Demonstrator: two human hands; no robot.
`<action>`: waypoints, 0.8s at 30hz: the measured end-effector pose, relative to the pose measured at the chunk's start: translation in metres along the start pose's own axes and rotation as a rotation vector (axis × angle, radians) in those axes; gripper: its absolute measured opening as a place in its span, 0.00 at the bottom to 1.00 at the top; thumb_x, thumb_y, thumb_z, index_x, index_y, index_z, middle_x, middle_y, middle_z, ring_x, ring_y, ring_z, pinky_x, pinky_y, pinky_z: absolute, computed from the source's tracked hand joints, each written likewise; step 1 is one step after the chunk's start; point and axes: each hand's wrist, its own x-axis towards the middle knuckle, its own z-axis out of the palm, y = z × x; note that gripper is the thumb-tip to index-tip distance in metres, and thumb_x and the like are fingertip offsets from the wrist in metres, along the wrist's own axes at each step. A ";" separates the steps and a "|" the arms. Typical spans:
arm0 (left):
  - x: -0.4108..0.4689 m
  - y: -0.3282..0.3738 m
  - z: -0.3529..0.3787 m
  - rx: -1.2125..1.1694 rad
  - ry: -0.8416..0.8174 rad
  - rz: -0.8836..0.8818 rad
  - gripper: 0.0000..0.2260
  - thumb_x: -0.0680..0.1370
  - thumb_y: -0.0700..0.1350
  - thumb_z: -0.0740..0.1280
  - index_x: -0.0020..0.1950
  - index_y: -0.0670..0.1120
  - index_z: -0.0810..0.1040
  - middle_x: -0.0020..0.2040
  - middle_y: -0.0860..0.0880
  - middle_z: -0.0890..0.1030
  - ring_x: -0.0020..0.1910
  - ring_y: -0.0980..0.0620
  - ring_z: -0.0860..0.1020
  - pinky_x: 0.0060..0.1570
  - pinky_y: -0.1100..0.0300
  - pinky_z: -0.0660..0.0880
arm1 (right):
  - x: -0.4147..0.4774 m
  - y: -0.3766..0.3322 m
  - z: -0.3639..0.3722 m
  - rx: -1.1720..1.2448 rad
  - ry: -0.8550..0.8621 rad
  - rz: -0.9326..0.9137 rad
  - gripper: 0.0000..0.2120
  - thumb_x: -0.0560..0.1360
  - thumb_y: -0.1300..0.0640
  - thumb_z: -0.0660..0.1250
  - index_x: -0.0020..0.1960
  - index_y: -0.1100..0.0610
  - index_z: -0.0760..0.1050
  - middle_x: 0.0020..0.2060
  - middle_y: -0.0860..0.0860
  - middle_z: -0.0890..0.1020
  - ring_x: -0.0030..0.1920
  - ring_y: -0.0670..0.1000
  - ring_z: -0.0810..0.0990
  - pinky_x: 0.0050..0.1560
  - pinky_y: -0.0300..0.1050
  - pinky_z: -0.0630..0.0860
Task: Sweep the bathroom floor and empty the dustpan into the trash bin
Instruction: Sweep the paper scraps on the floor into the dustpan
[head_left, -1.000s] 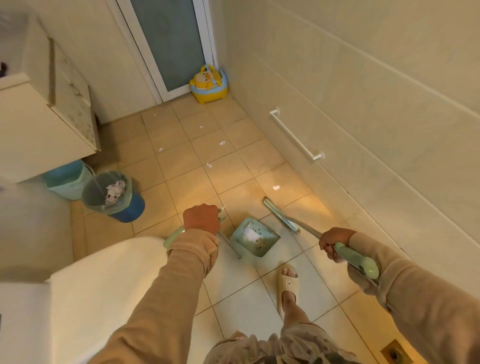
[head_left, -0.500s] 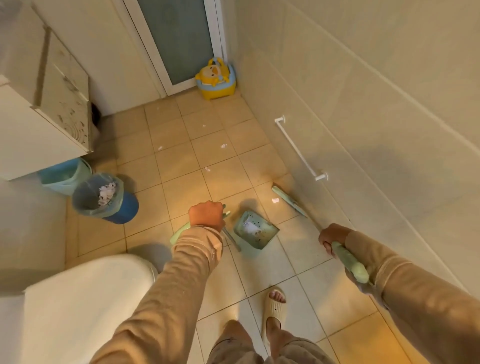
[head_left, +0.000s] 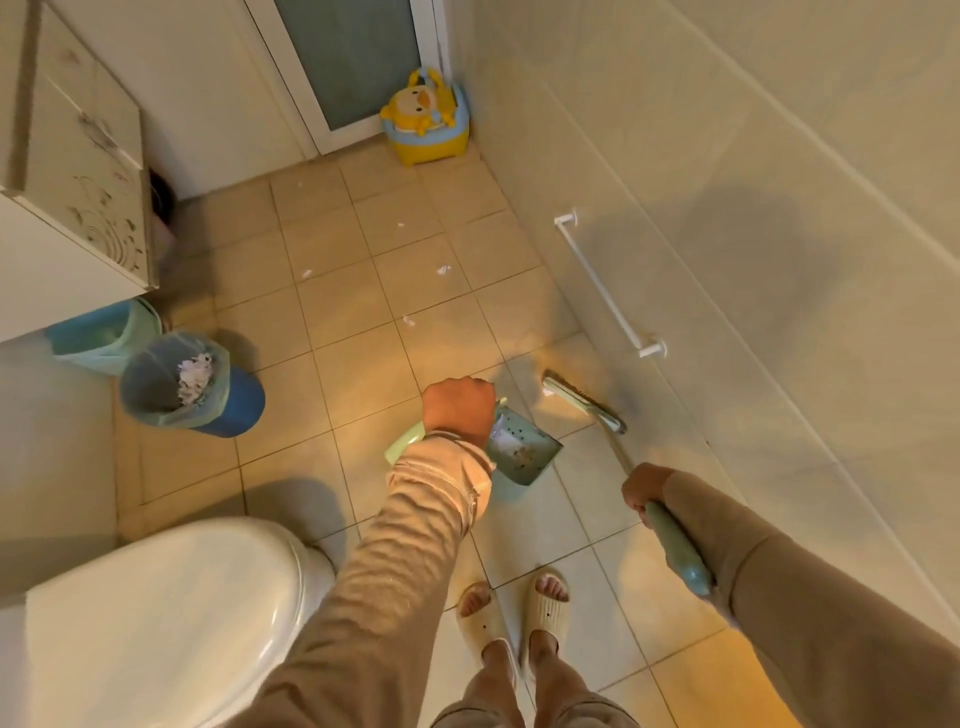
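Tiled bathroom floor (head_left: 337, 364): right hand (head_left: 647, 491) clamped on the broom (head_left: 675, 548) handle, left hand (head_left: 457, 410) wrapped round the dustpan (head_left: 524, 452) handle. The pan holds debris just beside the bristles, the trash bin (head_left: 176, 379) is off left, and paper scraps (head_left: 443, 270) lie beyond.

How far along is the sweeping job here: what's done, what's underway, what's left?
Done: some debris already lies in the dustpan. In hand: the left hand holds the dustpan's handle and the right hand grips the broom, its head down near the wall. Left: white scraps dot the tiles toward the door, and the dustpan is not yet emptied into the trash bin.
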 end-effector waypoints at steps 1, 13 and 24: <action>-0.001 0.000 0.002 0.003 0.001 -0.003 0.11 0.80 0.43 0.60 0.58 0.43 0.78 0.55 0.45 0.83 0.54 0.45 0.81 0.50 0.55 0.76 | -0.005 0.003 0.003 -0.022 -0.017 -0.015 0.15 0.74 0.67 0.60 0.30 0.55 0.63 0.30 0.51 0.70 0.29 0.47 0.68 0.16 0.32 0.69; -0.011 -0.016 0.005 -0.015 -0.009 0.015 0.13 0.79 0.44 0.60 0.61 0.43 0.76 0.58 0.44 0.81 0.57 0.44 0.80 0.53 0.55 0.76 | -0.064 0.042 0.017 0.146 -0.201 0.139 0.08 0.73 0.69 0.55 0.37 0.61 0.65 0.25 0.53 0.65 0.21 0.47 0.65 0.22 0.34 0.61; -0.041 -0.016 0.025 -0.068 -0.019 -0.026 0.13 0.81 0.42 0.56 0.62 0.43 0.76 0.60 0.45 0.81 0.59 0.44 0.79 0.55 0.55 0.76 | -0.082 0.055 0.027 0.286 -0.076 0.142 0.15 0.74 0.68 0.58 0.29 0.60 0.65 0.12 0.50 0.67 0.12 0.46 0.65 0.21 0.29 0.63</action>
